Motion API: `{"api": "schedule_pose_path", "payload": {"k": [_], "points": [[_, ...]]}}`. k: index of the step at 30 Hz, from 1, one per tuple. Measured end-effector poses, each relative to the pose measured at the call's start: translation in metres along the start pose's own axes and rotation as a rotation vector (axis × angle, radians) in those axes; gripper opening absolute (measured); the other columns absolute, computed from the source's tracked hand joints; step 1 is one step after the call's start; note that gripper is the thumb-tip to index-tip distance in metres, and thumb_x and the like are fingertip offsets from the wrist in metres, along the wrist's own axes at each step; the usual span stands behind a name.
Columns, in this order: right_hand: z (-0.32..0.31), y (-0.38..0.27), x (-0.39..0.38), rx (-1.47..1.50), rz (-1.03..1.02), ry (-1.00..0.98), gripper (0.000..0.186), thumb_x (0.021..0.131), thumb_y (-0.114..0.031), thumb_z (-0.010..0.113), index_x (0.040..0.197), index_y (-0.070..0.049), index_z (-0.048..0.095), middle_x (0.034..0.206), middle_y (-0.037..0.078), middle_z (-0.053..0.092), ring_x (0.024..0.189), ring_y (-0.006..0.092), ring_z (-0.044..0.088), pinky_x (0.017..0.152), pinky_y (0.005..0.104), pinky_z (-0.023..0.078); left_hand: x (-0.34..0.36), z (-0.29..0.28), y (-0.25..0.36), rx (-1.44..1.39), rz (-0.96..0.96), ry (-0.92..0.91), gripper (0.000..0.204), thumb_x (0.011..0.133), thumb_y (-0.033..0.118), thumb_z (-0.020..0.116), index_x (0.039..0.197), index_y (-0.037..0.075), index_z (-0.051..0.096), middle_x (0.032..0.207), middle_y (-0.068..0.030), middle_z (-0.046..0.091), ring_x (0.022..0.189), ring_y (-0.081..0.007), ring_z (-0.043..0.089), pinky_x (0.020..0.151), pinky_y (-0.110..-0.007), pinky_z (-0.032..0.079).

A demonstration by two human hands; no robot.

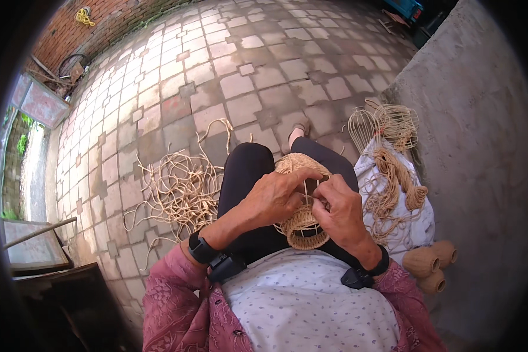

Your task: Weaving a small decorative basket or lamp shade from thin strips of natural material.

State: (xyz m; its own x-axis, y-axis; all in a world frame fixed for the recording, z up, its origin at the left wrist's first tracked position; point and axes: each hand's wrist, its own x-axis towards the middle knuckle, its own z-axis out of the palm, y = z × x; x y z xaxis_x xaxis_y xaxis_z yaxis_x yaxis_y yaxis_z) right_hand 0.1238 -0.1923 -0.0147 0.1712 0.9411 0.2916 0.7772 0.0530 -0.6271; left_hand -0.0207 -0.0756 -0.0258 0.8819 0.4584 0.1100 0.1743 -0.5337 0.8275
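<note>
A half-woven basket of tan cord on a pale frame (305, 237) lies in my lap between my dark-trousered legs, its bare ribs showing in the middle. My left hand (280, 196) grips it from the left, the index finger reaching over the upper part of the opening. On the right side my right hand (340, 208) is closed in a pinch at the ribs; whatever its fingertips hold is hidden. Both hands are close together over the gap in the weave.
Loose cord (179, 193) is heaped on the paving at left. At right, wire frames (364, 123), cord bundles (387, 176) on white cloth (410, 229) and woven pieces (421, 261) lie beside a concrete wall (469, 135). Panels (35, 246) stand lower left, near a brick wall (64, 41) farther up.
</note>
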Motion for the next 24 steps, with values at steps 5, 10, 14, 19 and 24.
{"api": "schedule_pose_path", "payload": {"k": [5,10,14,19,24], "points": [[-0.001,0.001,-0.003,0.017,-0.027,0.043,0.017,0.07,0.002,0.066,0.085,-0.003,0.057,0.085,0.011,0.052,0.069,0.0295,0.059,0.06,0.0384,0.048,-0.001,0.004,0.004,-0.132,-0.092,0.043,0.037,0.074,-0.003,0.055,0.11,0.006,0.056,0.072,-0.0089,0.063,0.062,-0.0182,0.062,0.058,-0.03,0.049],[-0.002,0.006,-0.006,0.036,-0.019,0.036,0.02,0.072,0.001,0.068,0.088,-0.002,0.058,0.085,0.011,0.052,0.072,0.0293,0.06,0.062,0.0371,0.049,-0.024,-0.005,0.01,-0.124,-0.036,0.218,0.027,0.074,-0.007,0.056,0.098,0.004,0.056,0.067,-0.0026,0.058,0.053,-0.0078,0.049,0.05,-0.024,0.04],[-0.004,0.008,0.005,0.083,-0.114,-0.059,0.017,0.074,0.0,0.068,0.088,-0.002,0.059,0.084,0.01,0.054,0.073,0.0285,0.06,0.063,0.036,0.049,-0.039,-0.005,0.012,-0.211,-0.12,0.238,0.02,0.079,-0.006,0.058,0.096,0.004,0.055,0.072,0.0011,0.059,0.053,-0.0025,0.041,0.048,-0.02,0.033],[-0.002,-0.006,0.017,0.064,-0.281,-0.204,0.018,0.074,0.001,0.068,0.09,-0.002,0.061,0.082,0.009,0.054,0.073,0.0267,0.06,0.063,0.0354,0.049,-0.043,0.003,0.006,-0.393,-0.146,0.24,0.019,0.083,-0.003,0.061,0.099,0.004,0.055,0.078,0.0021,0.061,0.057,-0.0017,0.045,0.051,-0.019,0.036],[-0.003,0.005,0.013,0.238,-0.154,-0.187,0.018,0.074,0.003,0.067,0.09,-0.003,0.063,0.081,0.009,0.056,0.074,0.0253,0.059,0.064,0.0344,0.047,-0.057,0.013,0.001,-0.401,-0.364,0.288,0.019,0.088,0.006,0.061,0.106,0.003,0.055,0.084,-0.0024,0.063,0.068,-0.0022,0.052,0.062,-0.018,0.044]]}}
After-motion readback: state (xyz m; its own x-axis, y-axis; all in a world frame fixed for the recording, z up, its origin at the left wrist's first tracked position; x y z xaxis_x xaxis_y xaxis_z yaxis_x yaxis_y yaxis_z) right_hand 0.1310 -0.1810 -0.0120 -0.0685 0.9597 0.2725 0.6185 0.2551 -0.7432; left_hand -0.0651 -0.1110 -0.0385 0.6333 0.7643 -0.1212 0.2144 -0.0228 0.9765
